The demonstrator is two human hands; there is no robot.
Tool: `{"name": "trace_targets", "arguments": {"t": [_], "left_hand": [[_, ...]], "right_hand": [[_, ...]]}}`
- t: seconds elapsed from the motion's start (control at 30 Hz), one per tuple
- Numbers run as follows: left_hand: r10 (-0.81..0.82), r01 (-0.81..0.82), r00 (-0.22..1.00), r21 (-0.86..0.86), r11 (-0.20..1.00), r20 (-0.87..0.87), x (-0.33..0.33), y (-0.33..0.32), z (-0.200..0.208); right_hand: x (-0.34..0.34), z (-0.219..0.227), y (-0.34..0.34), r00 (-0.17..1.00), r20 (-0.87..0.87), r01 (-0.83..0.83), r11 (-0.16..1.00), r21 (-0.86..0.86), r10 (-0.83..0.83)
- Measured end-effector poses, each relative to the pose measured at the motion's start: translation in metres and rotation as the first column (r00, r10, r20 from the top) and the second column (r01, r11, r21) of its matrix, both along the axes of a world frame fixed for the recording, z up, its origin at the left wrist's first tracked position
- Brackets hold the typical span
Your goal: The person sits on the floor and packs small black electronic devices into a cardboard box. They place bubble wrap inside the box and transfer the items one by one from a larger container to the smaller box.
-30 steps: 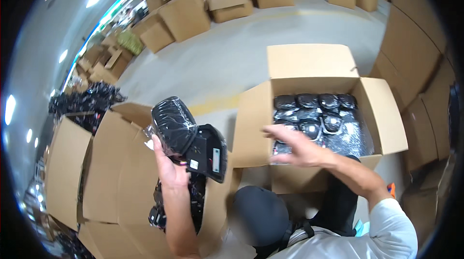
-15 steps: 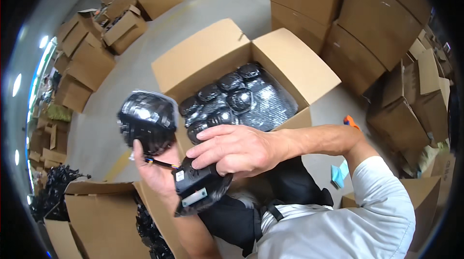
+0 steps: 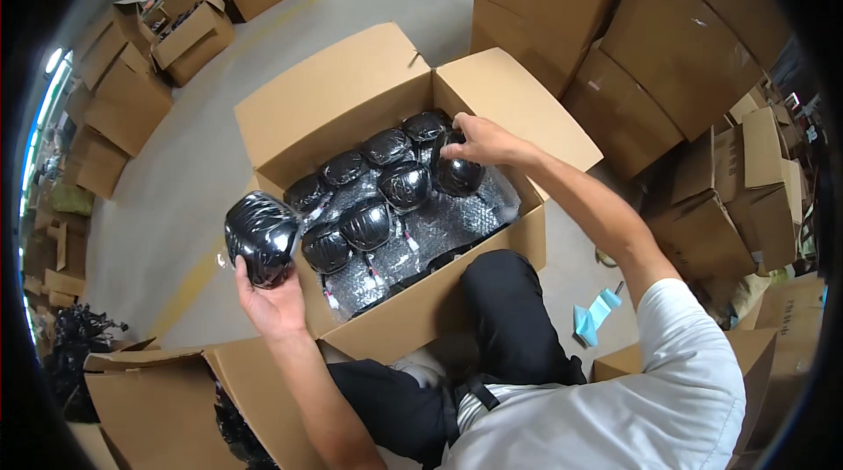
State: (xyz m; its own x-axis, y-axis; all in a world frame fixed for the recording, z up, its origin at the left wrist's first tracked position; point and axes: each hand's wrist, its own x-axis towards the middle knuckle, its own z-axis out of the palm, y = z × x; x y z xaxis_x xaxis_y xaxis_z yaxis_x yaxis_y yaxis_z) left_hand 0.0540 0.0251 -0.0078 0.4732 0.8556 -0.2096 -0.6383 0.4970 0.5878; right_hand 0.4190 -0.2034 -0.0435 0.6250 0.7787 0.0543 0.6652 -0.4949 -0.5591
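Note:
My left hand [image 3: 275, 301] is closed around the lower end of a glossy black rounded part [image 3: 261, 237] in clear plastic film, held up just left of the open cardboard box [image 3: 430, 310]. Inside the box's far right corner, my right hand [image 3: 485, 142] grips the top of a second film-wrapped black part [image 3: 460, 175]. Several similar black parts [image 3: 364, 222] stand in two rows beside it, some with short wires showing. They rest on a sheet of bubble wrap [image 3: 448, 217], which shows bare toward the near side.
Tall stacked cartons [image 3: 544, 14] rise at the far right. Another open carton [image 3: 167, 409], with black parts in it, stands at lower left. A light-blue cloth-like piece [image 3: 595, 315] lies on the floor to the right. My knee [image 3: 505, 286] touches the box's near side.
My right hand has moved from near my left wrist into the box's far right corner, carrying its black part. My left hand has shifted slightly, still holding its part.

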Motion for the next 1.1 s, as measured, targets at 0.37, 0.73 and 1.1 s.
{"name": "trace_targets", "arguments": {"t": [0.37, 0.73, 1.1], "left_hand": [[-0.099, 0.092, 0.985, -0.053, 0.994, -0.143, 0.018, -0.016, 0.001], [-0.296, 0.281, 0.946, 0.124, 0.952, 0.131, 0.04, -0.032, -0.005], [-0.1, 0.142, 0.923, 0.087, 0.986, -0.372, -0.04, 0.004, 0.001]], "right_hand": [[-0.009, -0.125, 0.015, 0.904, 0.425, 0.18, 0.933, -0.31, -0.033], [-0.176, 0.05, 0.091, 0.339, -0.65, -0.129, 0.718, 0.684, 0.68], [-0.15, 0.022, 0.126, 0.805, -0.139, -0.592, 0.794, -0.14, 0.576]]}}
